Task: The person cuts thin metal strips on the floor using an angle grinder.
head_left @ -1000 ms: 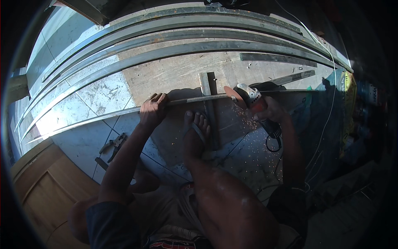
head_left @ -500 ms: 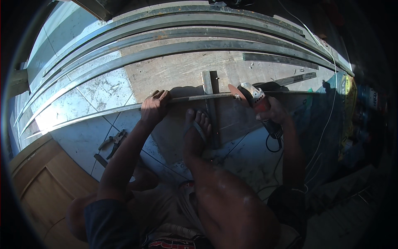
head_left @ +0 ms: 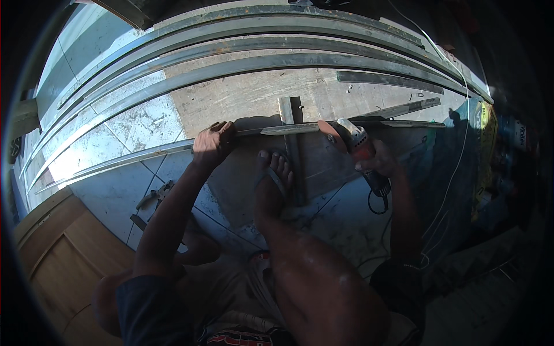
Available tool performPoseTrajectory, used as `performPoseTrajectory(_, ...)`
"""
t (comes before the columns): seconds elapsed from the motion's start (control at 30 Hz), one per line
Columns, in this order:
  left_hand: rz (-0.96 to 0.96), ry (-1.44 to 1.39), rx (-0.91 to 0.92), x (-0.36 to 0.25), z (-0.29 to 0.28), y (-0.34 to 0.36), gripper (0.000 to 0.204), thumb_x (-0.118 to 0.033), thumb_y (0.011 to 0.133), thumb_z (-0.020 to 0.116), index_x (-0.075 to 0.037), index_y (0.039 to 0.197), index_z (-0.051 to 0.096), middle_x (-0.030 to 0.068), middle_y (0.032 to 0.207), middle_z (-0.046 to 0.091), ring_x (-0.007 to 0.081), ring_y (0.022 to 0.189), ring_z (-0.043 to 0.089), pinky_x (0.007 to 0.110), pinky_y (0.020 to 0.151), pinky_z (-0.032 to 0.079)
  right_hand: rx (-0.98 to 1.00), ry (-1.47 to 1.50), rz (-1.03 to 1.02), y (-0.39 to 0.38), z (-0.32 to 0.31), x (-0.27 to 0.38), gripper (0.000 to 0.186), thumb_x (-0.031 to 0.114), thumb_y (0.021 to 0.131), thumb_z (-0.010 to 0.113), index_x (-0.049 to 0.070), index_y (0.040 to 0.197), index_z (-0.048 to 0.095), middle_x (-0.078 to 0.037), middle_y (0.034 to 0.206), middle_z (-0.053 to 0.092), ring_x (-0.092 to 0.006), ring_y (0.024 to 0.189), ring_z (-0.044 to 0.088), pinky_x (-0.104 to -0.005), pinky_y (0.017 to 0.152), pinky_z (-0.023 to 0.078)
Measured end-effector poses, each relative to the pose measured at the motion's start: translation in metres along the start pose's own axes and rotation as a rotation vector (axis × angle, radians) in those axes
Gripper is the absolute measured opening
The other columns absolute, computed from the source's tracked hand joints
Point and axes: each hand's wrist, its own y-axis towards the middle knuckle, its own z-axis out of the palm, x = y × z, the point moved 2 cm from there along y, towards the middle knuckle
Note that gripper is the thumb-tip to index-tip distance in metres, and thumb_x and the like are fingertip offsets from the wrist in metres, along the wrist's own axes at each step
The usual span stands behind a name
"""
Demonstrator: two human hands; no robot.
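The left grip (head_left: pixel 212 144) clasps a long metal bar (head_left: pixel 172 146), the right grip (head_left: pixel 383 159) an angle grinder (head_left: pixel 362 151).

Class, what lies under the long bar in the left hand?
Under the bar lie a crosspiece, board and tiles, visible on both sides. Where it crosses, their surfaces are covered.

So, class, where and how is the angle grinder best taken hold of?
Probably around the body of the angle grinder, coming from the right, as the right hand does: the long body slants down and right, away from the orange disc at its upper-left end.
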Motion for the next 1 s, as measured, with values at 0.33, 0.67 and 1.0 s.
performPoseTrajectory(0.33,-0.138,-0.055,0.195,-0.008,-0.003,0.000,0.049,-0.027,0.082,0.074,-0.017,0.129,0.062,0.0104,0.118,0.068,0.0314,0.106,0.066,0.044,0.085,0.051,-0.007,0.081,0.016,-0.001,0.001,0.002,0.066,0.025,0.060,0.087,0.003,0.117,0.062,-0.005,0.100,0.065,-0.0172,0.091,0.063,-0.0341,0.082,0.051)
performPoseTrajectory(0.67,-0.109,-0.013,0.114,-0.013,-0.010,-0.001,0.047,-0.026,0.082,0.072,-0.017,0.127,0.062,0.0100,0.121,0.068,0.0310,0.111,0.065,0.045,0.089,0.051,0.017,0.127,-0.008,0.004,0.005,0.002,0.069,0.022,0.059,0.088,0.001,0.118,0.061,-0.006,0.102,0.066,-0.0171,0.089,0.064,-0.0324,0.079,0.053)
performPoseTrajectory(1.0,-0.132,-0.042,0.153,-0.011,-0.005,0.000,0.039,-0.023,0.085,0.068,-0.016,0.123,0.064,0.0092,0.119,0.069,0.0317,0.112,0.065,0.046,0.089,0.050,0.016,0.063,0.018,0.003,0.002,0.004,0.072,0.021,0.059,0.088,0.001,0.122,0.060,-0.007,0.107,0.066,-0.0173,0.093,0.065,-0.0338,0.083,0.053)
